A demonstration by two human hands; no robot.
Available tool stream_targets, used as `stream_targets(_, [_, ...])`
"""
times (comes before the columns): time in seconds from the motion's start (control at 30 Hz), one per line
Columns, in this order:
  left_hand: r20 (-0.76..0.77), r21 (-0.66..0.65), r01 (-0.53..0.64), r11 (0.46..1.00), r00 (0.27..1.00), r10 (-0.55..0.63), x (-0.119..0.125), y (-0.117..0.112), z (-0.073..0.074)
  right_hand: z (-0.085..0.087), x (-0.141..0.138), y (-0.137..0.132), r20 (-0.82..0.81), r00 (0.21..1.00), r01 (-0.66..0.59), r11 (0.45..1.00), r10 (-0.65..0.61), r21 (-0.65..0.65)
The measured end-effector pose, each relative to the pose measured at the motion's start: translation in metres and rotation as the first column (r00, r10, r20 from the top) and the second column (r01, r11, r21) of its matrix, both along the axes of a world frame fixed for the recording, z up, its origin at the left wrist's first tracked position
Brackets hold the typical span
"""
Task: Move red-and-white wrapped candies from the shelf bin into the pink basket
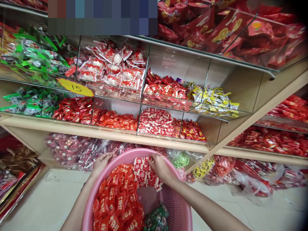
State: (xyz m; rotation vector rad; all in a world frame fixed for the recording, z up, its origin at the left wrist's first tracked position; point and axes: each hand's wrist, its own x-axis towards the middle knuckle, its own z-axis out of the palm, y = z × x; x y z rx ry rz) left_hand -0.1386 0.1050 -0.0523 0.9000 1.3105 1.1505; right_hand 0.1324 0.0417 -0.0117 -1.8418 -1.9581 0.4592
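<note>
A round pink plastic basket (185, 205) with mesh walls is in front of me. My left hand (102, 163) is at its far-left rim from outside, with the fingers curled at the edge. My right hand (160, 168) reaches inside by the far wall, fingers bent around red-and-white wrapped candies (143, 171); some fingertips are hidden. Orange-red wrapped candies (117, 202) heap along the basket's left side. Dark green packets (157, 218) lie at the bottom near side. A bare patch of mesh shows between them.
Clear-walled shelf bins ahead hold red-and-white candies (156, 122), orange-red candies (117, 120), yellow-and-white candies (216, 99) and green-wrapped ones (38, 57). A yellow tag (75, 87) reads 15. Plastic bags of candies (69, 149) stand beneath the wooden shelf edge (106, 133), above a tiled floor (57, 195).
</note>
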Motion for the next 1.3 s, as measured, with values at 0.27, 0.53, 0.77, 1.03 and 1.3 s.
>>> stream_targets(0.27, [-0.036,0.003,0.001,1.000,0.999,-0.001,0.000,0.001,0.000,0.037,0.004,0.002,0.224,0.973,-0.065,0.997,0.052,0.051])
stream_targets(0.53, [-0.069,0.007,0.013,1.000,0.998,-0.012,-0.003,0.001,0.002,0.135,0.044,0.066,0.373,0.926,-0.060,0.945,-0.068,0.321])
stream_targets(0.77, [-0.049,0.001,0.019,1.000,0.999,-0.019,-0.002,0.000,0.006,0.127,0.037,0.112,0.671,0.725,-0.077,0.951,-0.152,0.299])
stream_targets(1.03, [0.025,-0.012,-0.019,1.000,1.000,0.019,-0.004,0.003,0.000,0.109,0.018,0.132,0.688,0.704,-0.066,0.948,-0.177,0.312])
stream_targets(1.3, [-0.033,-0.012,0.001,1.000,0.999,-0.001,-0.002,0.001,0.003,0.131,0.025,0.110,0.553,0.804,-0.048,0.905,-0.217,0.424])
